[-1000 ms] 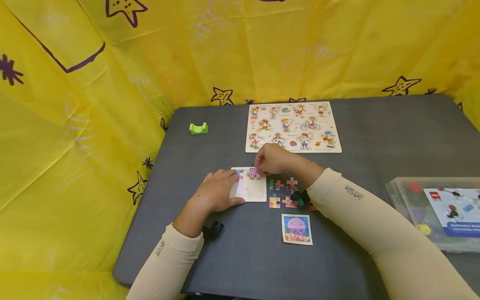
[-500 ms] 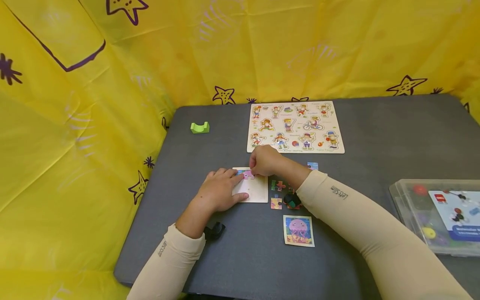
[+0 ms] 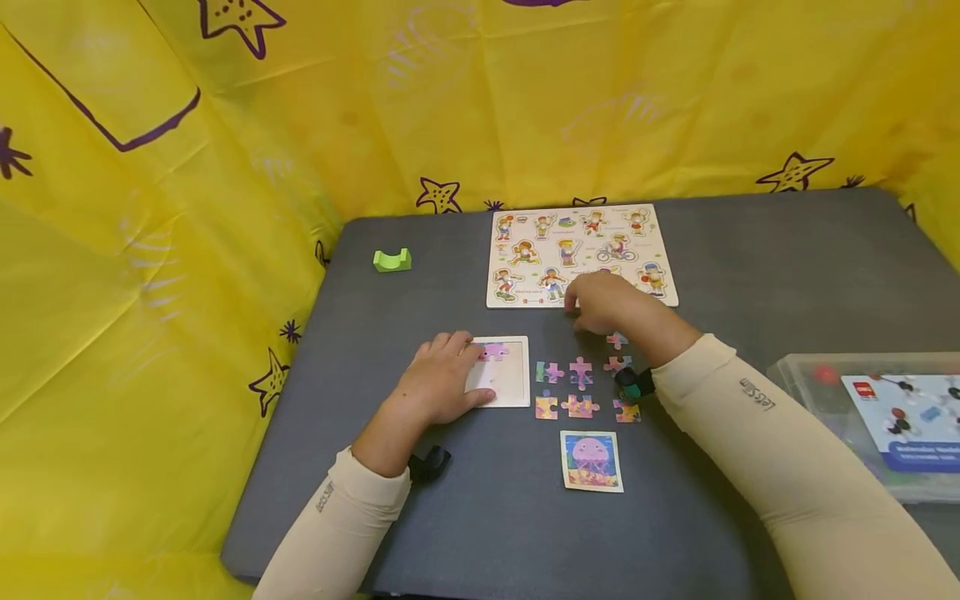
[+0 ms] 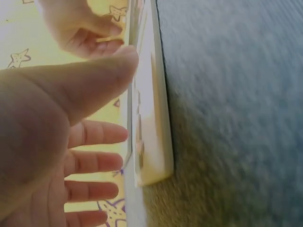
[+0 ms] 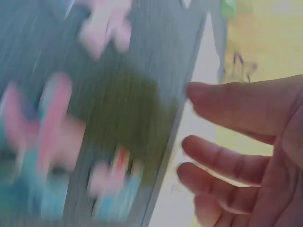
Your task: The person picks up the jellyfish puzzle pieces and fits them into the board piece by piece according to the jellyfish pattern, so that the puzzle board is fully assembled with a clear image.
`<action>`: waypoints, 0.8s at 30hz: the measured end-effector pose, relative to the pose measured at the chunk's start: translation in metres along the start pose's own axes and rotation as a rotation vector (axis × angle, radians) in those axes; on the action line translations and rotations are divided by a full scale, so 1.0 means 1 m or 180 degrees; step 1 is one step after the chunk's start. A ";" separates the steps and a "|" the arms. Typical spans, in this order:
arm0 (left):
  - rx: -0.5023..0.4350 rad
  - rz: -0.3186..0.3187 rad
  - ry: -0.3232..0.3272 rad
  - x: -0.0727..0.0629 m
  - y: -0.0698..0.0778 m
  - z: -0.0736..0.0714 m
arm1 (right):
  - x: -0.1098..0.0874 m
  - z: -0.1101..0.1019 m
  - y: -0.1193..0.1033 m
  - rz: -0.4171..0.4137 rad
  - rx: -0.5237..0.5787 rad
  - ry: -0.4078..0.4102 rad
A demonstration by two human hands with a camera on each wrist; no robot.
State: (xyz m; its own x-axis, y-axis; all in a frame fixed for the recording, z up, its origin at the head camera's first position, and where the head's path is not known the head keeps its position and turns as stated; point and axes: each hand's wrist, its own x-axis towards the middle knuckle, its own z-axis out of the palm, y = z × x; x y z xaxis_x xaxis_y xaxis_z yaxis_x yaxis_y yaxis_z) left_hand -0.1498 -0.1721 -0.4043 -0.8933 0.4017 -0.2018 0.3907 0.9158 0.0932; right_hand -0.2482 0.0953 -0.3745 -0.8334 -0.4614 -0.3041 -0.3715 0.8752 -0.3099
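Note:
My left hand lies at the left side of a small wooden puzzle tray, its fingers straight and overlapping the tray's edge. Along the tray's top row is a pink jigsaw piece, beside my left fingertips. In the left wrist view the thumb is extended alongside the tray. My right hand hovers at the near edge of the large picture board, close to loose jigsaw pieces. Its thumb and fingers stand apart with nothing between them in the right wrist view, where a blurred jigsaw piece lies below.
Several loose jigsaw pieces lie in rows right of the tray. A jellyfish picture card is nearer the front. The large picture board lies at the back, a green block at back left. A clear plastic box stands at right.
My right hand has let go of the pink jigsaw piece in the tray's top row and moved right, over the loose pieces. My left hand has stayed at the tray.

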 end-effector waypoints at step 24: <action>-0.0100 0.0231 -0.0189 0.000 0.011 0.002 | -0.007 0.013 0.000 -0.0110 0.1129 0.0104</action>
State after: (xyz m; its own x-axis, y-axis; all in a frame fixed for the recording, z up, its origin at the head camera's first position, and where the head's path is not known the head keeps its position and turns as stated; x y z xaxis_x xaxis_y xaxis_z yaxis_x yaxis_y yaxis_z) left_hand -0.1451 -0.1618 -0.4053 -0.8478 0.4673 -0.2508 0.4459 0.8841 0.1399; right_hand -0.2371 0.0962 -0.3838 -0.8376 -0.4801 -0.2607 -0.2393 0.7515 -0.6148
